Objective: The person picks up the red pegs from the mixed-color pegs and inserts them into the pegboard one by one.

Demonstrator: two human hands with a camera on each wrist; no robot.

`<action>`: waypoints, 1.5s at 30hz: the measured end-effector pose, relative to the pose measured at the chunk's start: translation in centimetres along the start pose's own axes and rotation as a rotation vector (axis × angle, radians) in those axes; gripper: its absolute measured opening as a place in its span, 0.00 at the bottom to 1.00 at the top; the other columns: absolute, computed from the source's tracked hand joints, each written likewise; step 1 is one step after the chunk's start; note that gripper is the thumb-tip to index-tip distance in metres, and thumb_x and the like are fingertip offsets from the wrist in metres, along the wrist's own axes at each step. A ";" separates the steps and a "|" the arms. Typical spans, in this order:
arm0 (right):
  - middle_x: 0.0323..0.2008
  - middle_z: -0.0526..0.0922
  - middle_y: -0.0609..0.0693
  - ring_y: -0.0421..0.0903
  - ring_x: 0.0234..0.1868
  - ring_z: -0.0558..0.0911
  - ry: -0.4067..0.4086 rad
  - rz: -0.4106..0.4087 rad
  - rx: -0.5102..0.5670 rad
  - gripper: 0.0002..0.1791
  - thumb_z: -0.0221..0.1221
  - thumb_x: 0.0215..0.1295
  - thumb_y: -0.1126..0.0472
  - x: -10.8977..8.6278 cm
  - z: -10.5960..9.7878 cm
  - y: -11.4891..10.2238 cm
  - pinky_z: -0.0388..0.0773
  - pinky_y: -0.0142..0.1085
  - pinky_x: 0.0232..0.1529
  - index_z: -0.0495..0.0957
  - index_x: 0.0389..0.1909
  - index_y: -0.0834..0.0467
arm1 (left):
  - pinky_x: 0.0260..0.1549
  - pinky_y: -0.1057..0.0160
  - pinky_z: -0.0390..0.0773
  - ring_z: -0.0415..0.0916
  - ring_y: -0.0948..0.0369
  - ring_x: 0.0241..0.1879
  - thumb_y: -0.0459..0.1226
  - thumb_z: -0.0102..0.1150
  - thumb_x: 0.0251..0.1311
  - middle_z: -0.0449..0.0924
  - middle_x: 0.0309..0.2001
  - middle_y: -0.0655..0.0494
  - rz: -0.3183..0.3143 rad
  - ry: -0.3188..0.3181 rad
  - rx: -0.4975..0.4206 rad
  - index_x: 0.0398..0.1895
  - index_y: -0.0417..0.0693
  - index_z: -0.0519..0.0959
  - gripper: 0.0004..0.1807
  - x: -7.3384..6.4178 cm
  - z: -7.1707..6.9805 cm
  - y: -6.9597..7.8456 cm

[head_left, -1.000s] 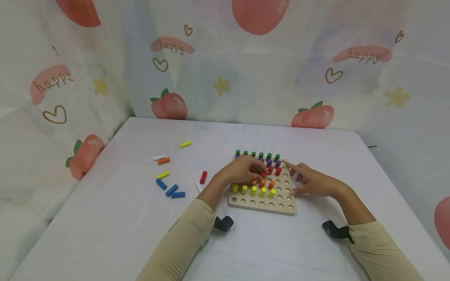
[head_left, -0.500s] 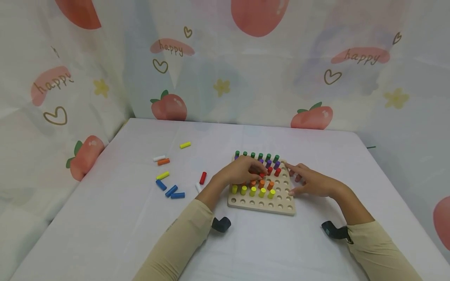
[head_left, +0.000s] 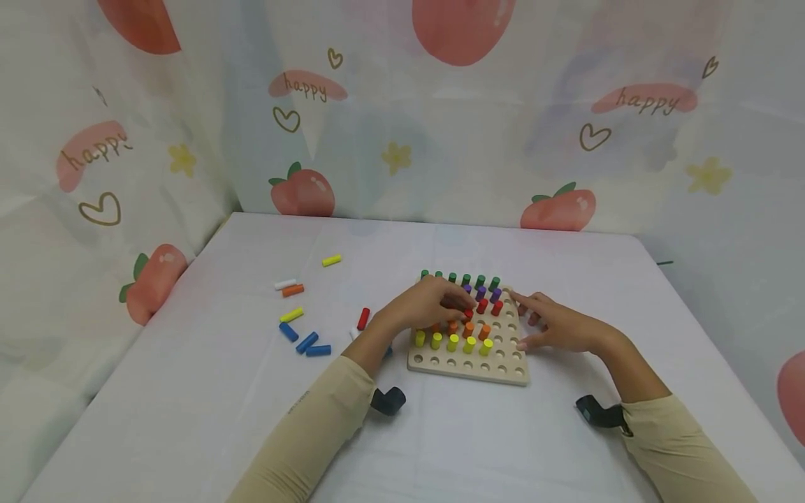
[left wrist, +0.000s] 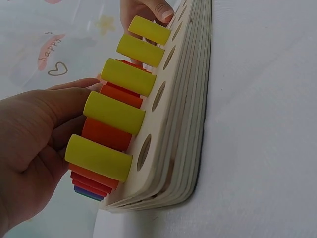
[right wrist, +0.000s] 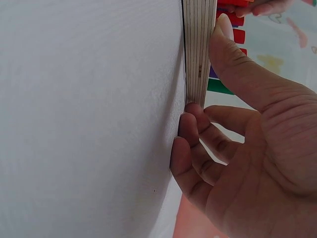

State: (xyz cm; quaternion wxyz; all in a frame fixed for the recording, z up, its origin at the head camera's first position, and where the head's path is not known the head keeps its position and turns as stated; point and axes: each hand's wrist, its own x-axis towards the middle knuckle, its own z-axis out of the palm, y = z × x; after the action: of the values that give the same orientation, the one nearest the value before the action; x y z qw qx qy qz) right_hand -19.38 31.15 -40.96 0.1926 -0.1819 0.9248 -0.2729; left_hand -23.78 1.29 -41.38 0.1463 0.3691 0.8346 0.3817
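On the white-covered table lies a wooden pegboard (head_left: 467, 373) with upright pegs in green, purple, red, orange and yellow. My left hand (head_left: 429, 304) reaches over it from the left, thumb and fingertips round a red peg (head_left: 468, 316) just behind the orange pegs (head_left: 485, 331). The hand covers the left part of the back rows. In the left wrist view, the yellow pegs (left wrist: 115, 113) stand in front of the fingers. My right hand (head_left: 562, 328) touches the board's right side. In the right wrist view, the right thumb (right wrist: 229, 47) lies along the board's edge.
Left of the board lie loose pegs: several blue pegs (head_left: 307, 342), yellow pegs (head_left: 331, 260), an orange peg (head_left: 293, 289), a white peg (head_left: 285, 283) and a red peg (head_left: 363, 318). A patterned cloth (head_left: 453, 154) hangs behind the table.
My left forearm has shifted a little left, and its fingers have moved slightly, showing more of the red peg. A blue peg now shows beside the left wrist. My right hand stays in place.
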 end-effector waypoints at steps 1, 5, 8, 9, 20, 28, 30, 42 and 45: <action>0.56 0.69 0.55 0.53 0.52 0.70 0.000 -0.001 0.002 0.57 0.74 0.60 0.47 0.0 0.0 0.0 0.77 0.44 0.49 0.52 0.81 0.63 | 0.47 0.72 0.78 0.79 0.68 0.45 0.36 0.66 0.70 0.85 0.48 0.66 0.008 -0.001 0.009 0.56 0.49 0.86 0.13 0.0 -0.1 -0.1; 0.56 0.69 0.56 0.53 0.52 0.70 -0.002 -0.002 0.011 0.57 0.73 0.60 0.47 0.0 0.0 0.0 0.77 0.44 0.50 0.52 0.81 0.63 | 0.47 0.73 0.78 0.79 0.70 0.45 0.36 0.66 0.70 0.85 0.46 0.66 0.024 -0.009 0.034 0.53 0.49 0.86 0.11 -0.4 -0.6 -0.5; 0.56 0.69 0.56 0.53 0.52 0.70 -0.004 0.000 0.009 0.57 0.73 0.61 0.47 0.0 0.0 0.0 0.77 0.45 0.50 0.52 0.81 0.63 | 0.48 0.73 0.77 0.80 0.70 0.45 0.36 0.66 0.69 0.86 0.46 0.65 0.026 -0.010 0.033 0.53 0.48 0.87 0.11 -0.7 -1.0 -0.8; 0.56 0.69 0.56 0.53 0.52 0.70 -0.005 0.001 0.008 0.57 0.73 0.60 0.46 0.0 0.0 0.0 0.77 0.45 0.50 0.51 0.81 0.63 | 0.48 0.72 0.78 0.80 0.70 0.46 0.35 0.66 0.69 0.86 0.47 0.64 0.024 -0.009 0.028 0.53 0.48 0.87 0.11 -0.9 -1.1 -0.8; 0.57 0.68 0.57 0.53 0.52 0.71 -0.004 0.008 0.014 0.56 0.73 0.61 0.48 0.1 0.1 0.0 0.79 0.44 0.51 0.51 0.81 0.62 | 0.48 0.71 0.78 0.80 0.68 0.47 0.35 0.67 0.69 0.87 0.49 0.59 0.029 0.020 0.024 0.54 0.47 0.86 0.13 -2.2 -2.1 -1.4; 0.56 0.69 0.57 0.53 0.52 0.71 -0.003 0.005 0.009 0.57 0.73 0.61 0.48 0.1 0.0 0.0 0.78 0.44 0.50 0.51 0.81 0.63 | 0.51 0.69 0.79 0.82 0.66 0.50 0.32 0.68 0.67 0.87 0.49 0.58 0.011 0.056 -0.030 0.55 0.45 0.86 0.14 -3.4 -3.1 -2.2; 0.57 0.69 0.57 0.53 0.52 0.71 -0.003 0.004 0.007 0.57 0.73 0.61 0.48 0.2 0.0 0.1 0.79 0.44 0.50 0.51 0.81 0.63 | 0.51 0.68 0.79 0.82 0.65 0.51 0.32 0.68 0.67 0.87 0.49 0.59 0.003 0.058 -0.035 0.55 0.45 0.86 0.14 -3.8 -3.3 -2.3; 0.56 0.68 0.57 0.54 0.52 0.70 -0.006 0.009 0.006 0.58 0.74 0.60 0.47 0.2 -0.1 0.2 0.78 0.44 0.48 0.50 0.81 0.63 | 0.52 0.66 0.80 0.83 0.65 0.50 0.31 0.70 0.65 0.87 0.50 0.56 -0.006 0.070 -0.041 0.54 0.46 0.85 0.15 -5.5 -4.5 -3.8; 0.56 0.68 0.57 0.54 0.52 0.70 -0.011 0.012 0.015 0.58 0.74 0.59 0.47 0.2 0.0 0.2 0.79 0.43 0.48 0.50 0.82 0.62 | 0.52 0.66 0.80 0.83 0.66 0.49 0.31 0.70 0.65 0.87 0.49 0.58 -0.015 0.067 -0.048 0.54 0.46 0.85 0.15 -6.0 -4.8 -4.2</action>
State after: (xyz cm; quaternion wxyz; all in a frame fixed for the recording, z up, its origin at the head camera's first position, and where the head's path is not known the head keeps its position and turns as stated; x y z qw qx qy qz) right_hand -19.65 31.24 -41.15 0.2009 -0.1765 0.9227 -0.2778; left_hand -24.29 -7.45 -41.58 0.1298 0.3463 0.8325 0.4126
